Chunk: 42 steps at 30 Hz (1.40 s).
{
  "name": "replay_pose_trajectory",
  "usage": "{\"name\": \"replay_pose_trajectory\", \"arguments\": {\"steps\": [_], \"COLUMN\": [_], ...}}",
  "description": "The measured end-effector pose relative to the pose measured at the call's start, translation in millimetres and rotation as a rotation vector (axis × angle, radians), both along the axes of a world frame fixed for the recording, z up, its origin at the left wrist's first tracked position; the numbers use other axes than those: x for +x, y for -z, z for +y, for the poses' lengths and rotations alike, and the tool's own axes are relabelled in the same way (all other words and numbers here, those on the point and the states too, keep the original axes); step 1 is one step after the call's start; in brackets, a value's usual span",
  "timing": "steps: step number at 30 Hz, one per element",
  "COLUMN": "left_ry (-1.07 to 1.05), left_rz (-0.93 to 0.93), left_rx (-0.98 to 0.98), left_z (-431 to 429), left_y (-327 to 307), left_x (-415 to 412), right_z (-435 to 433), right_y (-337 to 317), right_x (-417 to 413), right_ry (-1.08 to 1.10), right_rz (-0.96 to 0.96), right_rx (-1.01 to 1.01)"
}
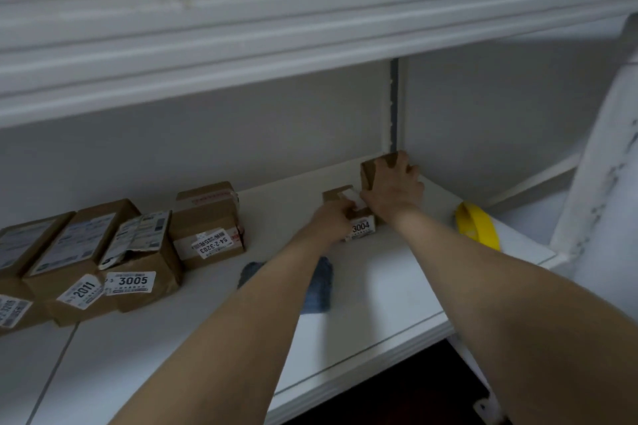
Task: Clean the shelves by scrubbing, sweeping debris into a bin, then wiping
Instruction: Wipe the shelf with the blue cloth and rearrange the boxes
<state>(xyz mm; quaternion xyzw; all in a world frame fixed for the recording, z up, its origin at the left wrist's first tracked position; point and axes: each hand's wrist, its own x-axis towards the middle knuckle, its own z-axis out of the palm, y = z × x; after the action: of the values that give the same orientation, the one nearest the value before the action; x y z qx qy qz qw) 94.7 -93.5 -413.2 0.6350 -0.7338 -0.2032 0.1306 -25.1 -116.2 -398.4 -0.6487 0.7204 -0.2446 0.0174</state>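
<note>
Both my arms reach into a white shelf point(379, 307). My left hand point(333, 221) grips a small cardboard box labelled 3004 point(360, 226) that sits on the shelf. My right hand point(393, 188) grips a second small brown box point(371, 171) just behind it, close to the back wall. A blue cloth point(321, 286) lies flat on the shelf under my left forearm, partly hidden by it. A yellow object point(478, 224) rests near the shelf's right end.
Several labelled cardboard parcels point(131, 252) crowd the left part of the shelf, and one more point(207, 224) stands nearer the middle. The upper shelf's thick white edge point(276, 28) overhangs. A white upright post point(600, 183) bounds the right side.
</note>
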Motion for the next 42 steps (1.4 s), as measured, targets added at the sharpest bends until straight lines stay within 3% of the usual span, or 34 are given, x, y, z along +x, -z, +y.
{"name": "replay_pose_trajectory", "arguments": {"steps": [6,9,12,16,20,23,28,34,42], "left_ry": [0.029,0.002,-0.099,-0.173,-0.139,-0.009,-0.002,-0.004,-0.135], "left_rz": [0.073,0.024,-0.139,-0.3,-0.433,-0.511,-0.5,-0.429,-0.48], "left_rx": [0.056,0.013,-0.057,0.044,0.172,0.187,0.188,0.157,0.036], "left_z": [17.5,36.8,54.1,94.2,133.9,156.2,149.0,111.9,29.3], "left_y": [-8.6,-25.3,-35.0,-39.2,-34.1,-27.6,-12.2,4.6,12.1], "left_x": [-26.8,-5.1,35.0,82.9,107.0,108.4,95.9,76.7,79.5], "right_z": [9.7,27.2,47.6,90.4,128.4,142.4,133.1,100.8,7.0], "right_y": [-8.3,-16.2,-24.6,-27.1,-4.5,14.9,22.3,37.4,62.2], "right_x": [-39.4,-23.4,7.2,53.1,80.4,82.6,92.4,98.0,111.6], "right_ry": [0.071,0.067,-0.151,-0.54,-0.729,-0.658,-0.439,-0.459,-0.532], "right_rz": [0.087,0.178,0.166,0.107,0.127,0.168,0.24,0.141,0.093], "right_rx": [0.193,0.082,-0.012,0.176,0.43,0.411,0.434,0.388,0.283]}}
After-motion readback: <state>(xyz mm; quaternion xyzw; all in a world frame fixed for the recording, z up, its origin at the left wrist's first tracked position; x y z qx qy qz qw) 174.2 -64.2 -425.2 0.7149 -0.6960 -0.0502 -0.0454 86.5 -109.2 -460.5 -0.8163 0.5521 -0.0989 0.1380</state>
